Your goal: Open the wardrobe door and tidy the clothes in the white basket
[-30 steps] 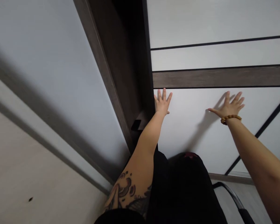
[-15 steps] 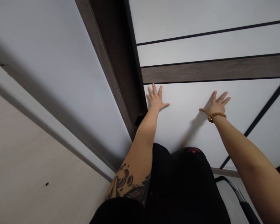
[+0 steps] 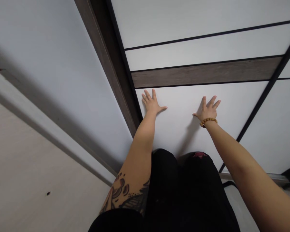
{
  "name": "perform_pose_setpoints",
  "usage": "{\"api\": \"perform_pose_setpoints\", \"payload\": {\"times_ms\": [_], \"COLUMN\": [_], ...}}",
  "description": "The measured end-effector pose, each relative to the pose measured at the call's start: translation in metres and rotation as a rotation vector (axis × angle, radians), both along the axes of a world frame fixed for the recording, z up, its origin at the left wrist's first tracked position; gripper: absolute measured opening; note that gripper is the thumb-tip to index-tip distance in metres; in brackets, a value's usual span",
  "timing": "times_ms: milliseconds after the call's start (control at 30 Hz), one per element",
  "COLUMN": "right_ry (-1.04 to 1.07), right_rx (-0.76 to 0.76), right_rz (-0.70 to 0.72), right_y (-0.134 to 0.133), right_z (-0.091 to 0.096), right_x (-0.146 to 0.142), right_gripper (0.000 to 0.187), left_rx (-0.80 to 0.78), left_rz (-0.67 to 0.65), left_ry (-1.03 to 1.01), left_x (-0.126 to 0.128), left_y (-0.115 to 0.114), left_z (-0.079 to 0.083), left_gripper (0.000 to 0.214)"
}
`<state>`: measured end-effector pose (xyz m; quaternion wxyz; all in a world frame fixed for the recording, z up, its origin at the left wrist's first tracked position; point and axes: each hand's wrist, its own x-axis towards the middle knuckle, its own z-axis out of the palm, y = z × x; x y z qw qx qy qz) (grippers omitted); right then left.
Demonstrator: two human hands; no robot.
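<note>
Both palms rest on a white sliding wardrobe door [image 3: 178, 109] with black trim and a wood-grain band [image 3: 207, 71]. My left hand [image 3: 151, 102] lies with fingers spread near the door's left edge, just below the band. Further right, my right hand [image 3: 207, 111] presses on the same white panel, fingers apart, a beaded bracelet [image 3: 209, 121] around the wrist. Left of the door's black edge, a narrow dark gap [image 3: 122, 75] shows between it and the brown wooden frame [image 3: 103, 64].
A pale grey wall or side panel [image 3: 62, 58] runs along the left, with a light board [image 3: 26, 177] with a small hole nearer me. My knees in black trousers [image 3: 183, 187] are close to the door. Another white panel [image 3: 268, 125] stands at the right.
The door has slid left with both hands on it, and the dark gap beside the wooden frame has narrowed. More of the right-hand panel shows.
</note>
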<state>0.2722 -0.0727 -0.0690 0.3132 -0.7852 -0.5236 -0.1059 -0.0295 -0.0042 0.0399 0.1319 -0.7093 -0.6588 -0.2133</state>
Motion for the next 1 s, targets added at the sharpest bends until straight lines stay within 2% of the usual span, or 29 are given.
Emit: {"api": "perform_pose_setpoints", "payload": {"times_ms": [200, 333, 500, 600, 700, 1000], "right_ry": [-0.116, -0.170, -0.182, -0.170, -0.183, -0.272], "right_rx": [-0.074, -0.083, -0.090, -0.096, -0.099, -0.125], "right_rz": [0.066, 0.083, 0.096, 0.110, 0.117, 0.194], "right_y": [-0.008, -0.010, -0.008, -0.006, -0.006, -0.013], "right_z": [-0.004, -0.003, -0.003, -0.002, -0.001, -0.004], "right_x": [0.007, 0.008, 0.002, -0.001, 0.000, 0.008], "right_gripper": [0.136, 0.131, 0.126, 0.127, 0.129, 0.127], "left_rx": [-0.008, 0.035, 0.113, 0.067, 0.029, 0.032], "left_rz": [0.055, 0.052, -0.078, -0.121, -0.082, 0.008], "left_ry": [-0.005, -0.012, 0.041, 0.056, 0.055, 0.165], "left_x": [0.001, 0.005, 0.038, 0.063, 0.076, 0.069], "left_y": [0.002, -0.003, -0.020, -0.025, -0.022, -0.015], "left_z": [0.002, 0.006, -0.001, -0.010, -0.016, -0.011], "left_gripper": [0.158, 0.144, 0.127, 0.137, 0.147, 0.140]}}
